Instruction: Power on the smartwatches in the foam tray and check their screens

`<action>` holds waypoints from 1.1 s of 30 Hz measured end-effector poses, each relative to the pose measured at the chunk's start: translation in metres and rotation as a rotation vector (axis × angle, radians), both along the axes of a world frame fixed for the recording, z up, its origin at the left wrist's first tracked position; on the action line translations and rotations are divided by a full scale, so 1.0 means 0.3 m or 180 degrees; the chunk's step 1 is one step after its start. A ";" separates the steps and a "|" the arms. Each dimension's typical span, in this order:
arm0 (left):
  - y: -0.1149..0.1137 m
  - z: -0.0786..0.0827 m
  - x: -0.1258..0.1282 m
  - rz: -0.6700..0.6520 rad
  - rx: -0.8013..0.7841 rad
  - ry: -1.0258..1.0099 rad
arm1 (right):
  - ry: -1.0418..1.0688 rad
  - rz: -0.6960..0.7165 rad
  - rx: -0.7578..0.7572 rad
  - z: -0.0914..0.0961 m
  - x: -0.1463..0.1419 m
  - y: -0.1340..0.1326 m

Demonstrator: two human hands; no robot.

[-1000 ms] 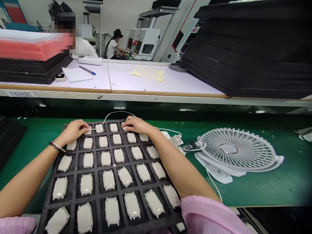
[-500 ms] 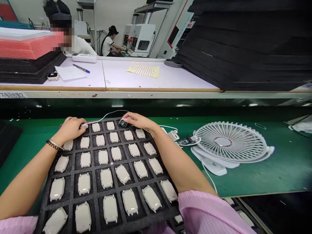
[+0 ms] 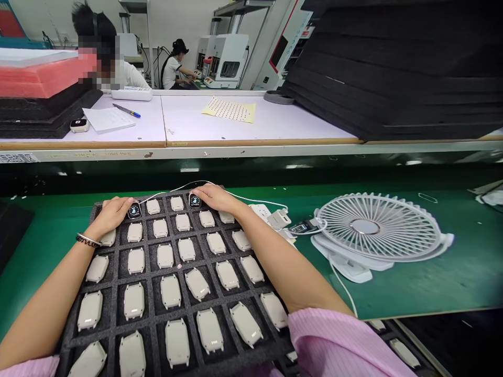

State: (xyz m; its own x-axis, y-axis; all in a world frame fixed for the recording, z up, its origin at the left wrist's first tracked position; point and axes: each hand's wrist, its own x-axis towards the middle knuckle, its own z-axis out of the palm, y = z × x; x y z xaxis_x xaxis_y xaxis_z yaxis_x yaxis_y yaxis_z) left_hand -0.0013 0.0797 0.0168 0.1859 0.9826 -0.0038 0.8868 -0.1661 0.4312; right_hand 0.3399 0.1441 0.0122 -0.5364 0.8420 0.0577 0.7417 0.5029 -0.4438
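Note:
A dark foam tray (image 3: 153,270) with square compartments tilts in front of me, filled with several pale watch bodies (image 3: 136,260) lying back side up. At its far left corner my left hand (image 3: 113,213) has its fingers closed on a smartwatch (image 3: 134,210), whose lit screen faces me. My right hand (image 3: 214,199) pinches another smartwatch (image 3: 194,200) at the far edge, its screen lit too. A thin white cable (image 3: 183,186) runs behind the tray, from near the left watch to the right. Whether it plugs into either watch is hidden.
A white fan (image 3: 365,226) lies on the green bench (image 3: 463,262) at right, beside a power strip and white adapter (image 3: 279,219). Black foam sheets (image 3: 393,78) are stacked on the upper shelf, with a yellow sticker sheet (image 3: 230,110). Two people sit beyond.
At my left hand, a white cable end showed before; now a watch with its lit screen shows there. The right-hand watch has turned to face me more, slightly left.

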 end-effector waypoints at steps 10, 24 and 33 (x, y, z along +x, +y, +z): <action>-0.003 -0.012 0.012 0.0062 0.0064 0.0134 | 0.0103 -0.0314 0.0435 -0.022 -0.045 0.004; 0.021 0.039 0.026 0.0156 -0.0166 -0.0041 | 0.0048 0.0579 0.0246 0.004 -0.146 -0.067; 0.018 0.070 0.177 0.0029 0.0058 -0.0178 | 0.0424 0.0423 0.0015 -0.006 -0.139 -0.053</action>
State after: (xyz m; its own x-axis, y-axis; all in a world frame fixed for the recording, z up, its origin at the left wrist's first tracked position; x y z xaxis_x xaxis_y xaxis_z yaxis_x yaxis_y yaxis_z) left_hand 0.0517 0.0852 0.0380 0.1764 0.9840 0.0244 0.8630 -0.1665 0.4770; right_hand 0.2982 0.1283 0.0105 -0.6303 0.7638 0.1392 0.6034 0.5948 -0.5311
